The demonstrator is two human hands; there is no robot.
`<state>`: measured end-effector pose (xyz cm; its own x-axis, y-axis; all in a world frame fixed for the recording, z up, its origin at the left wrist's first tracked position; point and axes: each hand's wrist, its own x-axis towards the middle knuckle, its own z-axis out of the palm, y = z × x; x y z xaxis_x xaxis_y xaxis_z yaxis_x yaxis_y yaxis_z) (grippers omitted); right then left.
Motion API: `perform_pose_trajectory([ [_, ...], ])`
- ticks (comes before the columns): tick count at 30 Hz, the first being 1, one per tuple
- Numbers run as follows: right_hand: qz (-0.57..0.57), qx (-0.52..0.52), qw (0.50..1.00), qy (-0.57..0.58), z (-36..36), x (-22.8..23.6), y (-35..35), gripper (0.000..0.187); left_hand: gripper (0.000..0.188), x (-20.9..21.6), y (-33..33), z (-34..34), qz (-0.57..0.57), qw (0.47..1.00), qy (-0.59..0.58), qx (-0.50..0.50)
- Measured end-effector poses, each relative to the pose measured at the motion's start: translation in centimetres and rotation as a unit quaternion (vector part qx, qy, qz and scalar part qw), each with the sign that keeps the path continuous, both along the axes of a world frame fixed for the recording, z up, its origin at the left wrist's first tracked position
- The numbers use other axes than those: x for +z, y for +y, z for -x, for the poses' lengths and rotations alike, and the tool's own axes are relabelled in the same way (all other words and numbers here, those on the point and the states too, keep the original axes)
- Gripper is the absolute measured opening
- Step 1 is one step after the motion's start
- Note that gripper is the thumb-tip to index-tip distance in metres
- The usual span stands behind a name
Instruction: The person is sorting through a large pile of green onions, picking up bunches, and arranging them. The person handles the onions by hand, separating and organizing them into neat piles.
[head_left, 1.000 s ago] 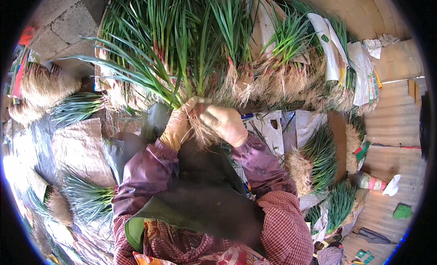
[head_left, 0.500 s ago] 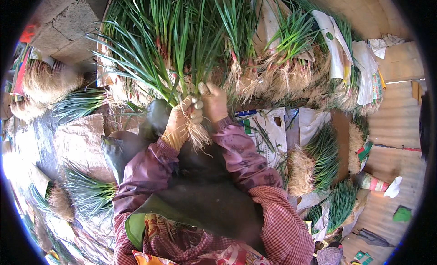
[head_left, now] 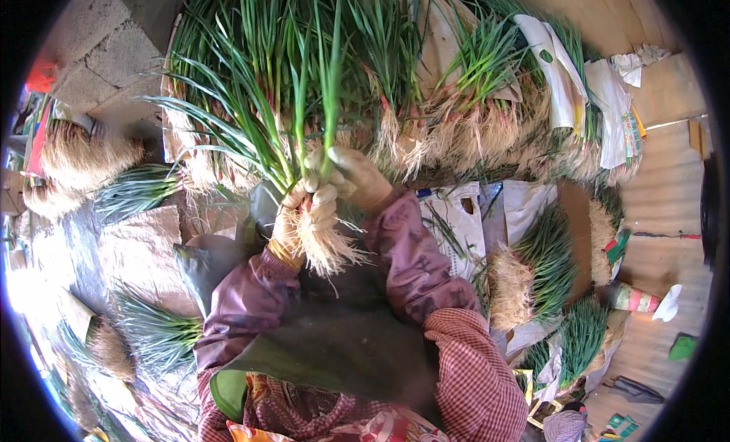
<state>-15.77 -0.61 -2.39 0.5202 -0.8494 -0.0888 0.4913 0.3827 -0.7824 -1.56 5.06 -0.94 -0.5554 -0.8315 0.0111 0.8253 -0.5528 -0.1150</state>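
My left hand (head_left: 304, 221) is closed round the lower stems of a small bunch of spring onions (head_left: 270, 126). Their long green leaves fan up and to the left, while pale stringy roots (head_left: 323, 240) hang below my fingers. Against the right side of the bunch, my right hand (head_left: 361, 180) pinches a green stalk (head_left: 332, 100) just above the left hand. Both hands wear pale, soiled gloves. Beyond them lies a large heap of spring onions (head_left: 395, 54), with reddish stem bases and roots toward me.
Root-on bundles (head_left: 544, 263) lie on sacking to the right, beside a white sack (head_left: 460, 214). More spring onions (head_left: 163, 328) rest at the left, below a brown sheet (head_left: 141, 240). A dark green apron (head_left: 342, 343) covers my lap. Concrete blocks (head_left: 114, 54) stand far left.
The right hand has shifted slightly right and down, and its stalk now stands upright beside the bunch. My left hand still grips the bunch, with the roots turned more into view.
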Motion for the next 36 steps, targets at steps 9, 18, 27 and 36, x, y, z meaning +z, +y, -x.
perform_pose_trajectory([
  [9,0.196,-0.304,0.855,0.373,-1.3,-5.4,0.8,0.017,0.018,-2.9,-0.2,0.3,-0.012,0.986,-0.164,0.040],
  [18,0.219,-0.384,0.731,0.520,0.2,-5.8,-2.0,0.026,0.016,2.0,0.6,0.4,0.070,0.971,-0.207,0.095],
  [27,0.365,-0.064,0.670,0.643,4.3,-0.4,-3.5,0.017,0.032,0.0,-1.0,-3.6,-0.016,0.980,-0.134,0.148],
  [36,0.305,-0.028,0.381,0.872,2.5,3.5,-19.6,0.014,0.055,7.1,-1.7,-5.6,0.147,0.932,-0.212,0.256],
])
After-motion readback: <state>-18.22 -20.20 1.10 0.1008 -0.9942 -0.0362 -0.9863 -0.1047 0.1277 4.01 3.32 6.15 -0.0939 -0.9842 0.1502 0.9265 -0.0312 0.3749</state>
